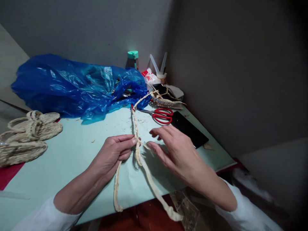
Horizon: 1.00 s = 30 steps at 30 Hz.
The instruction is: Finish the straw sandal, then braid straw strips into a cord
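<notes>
My left hand (pixel 113 152) is closed in a pinch on a pale straw-coloured braid (pixel 135 125) at the point where its strands part. From there the braid runs up to a red tie at the table's far side. One loose strand (pixel 116 187) hangs below my left hand. A longer, wider strand (pixel 154 184) drops past the table's front edge. My right hand (pixel 174 150) hovers to the right of the braid, thumb and fingers apart. A thin strand reaches toward its thumb, and I see no grip on it.
Red-handled scissors (pixel 162 115) lie beyond my right hand, beside a flat black object (pixel 190 130). A blue plastic bag (pixel 72 85) fills the back left. Several woven straw sandals (pixel 31 134) sit at the left. A green-lidded bottle (pixel 133 56) stands near the wall.
</notes>
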{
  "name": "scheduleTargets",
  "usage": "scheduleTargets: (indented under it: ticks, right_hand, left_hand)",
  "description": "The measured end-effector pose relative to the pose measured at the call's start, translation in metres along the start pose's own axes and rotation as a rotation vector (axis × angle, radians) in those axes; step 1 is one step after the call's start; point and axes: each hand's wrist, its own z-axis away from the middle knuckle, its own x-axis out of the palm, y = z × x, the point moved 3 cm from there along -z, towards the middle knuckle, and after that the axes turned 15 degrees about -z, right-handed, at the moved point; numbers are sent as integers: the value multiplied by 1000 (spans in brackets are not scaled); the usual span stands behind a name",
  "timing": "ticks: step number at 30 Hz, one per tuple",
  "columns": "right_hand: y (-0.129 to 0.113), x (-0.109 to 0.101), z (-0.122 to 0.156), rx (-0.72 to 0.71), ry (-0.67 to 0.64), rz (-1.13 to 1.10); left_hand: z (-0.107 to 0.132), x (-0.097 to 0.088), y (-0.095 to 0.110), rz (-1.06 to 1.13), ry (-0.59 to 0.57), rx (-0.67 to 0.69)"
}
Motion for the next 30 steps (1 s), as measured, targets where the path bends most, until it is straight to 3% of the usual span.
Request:
scheduleTargets:
  ticks: [5,12,19,26,30]
  right_hand:
    - [15,24,-9,-1,-173,-277]
    - [11,21,-9,41,-32,-283]
    - [-5,33,-2,15,21,-214]
    - [-16,59,5,-30,-10,-67]
    - [-17,66,5,-16,-24,156]
  left_hand:
    - [-1,-1,-1,-28,-5,11]
    - [-1,-3,-4,-256,90,68]
    - [4,2,3,-532,207,255]
    - [1,0,-10,-437,163,161]
    - [3,-4,-9,-279,102,118]
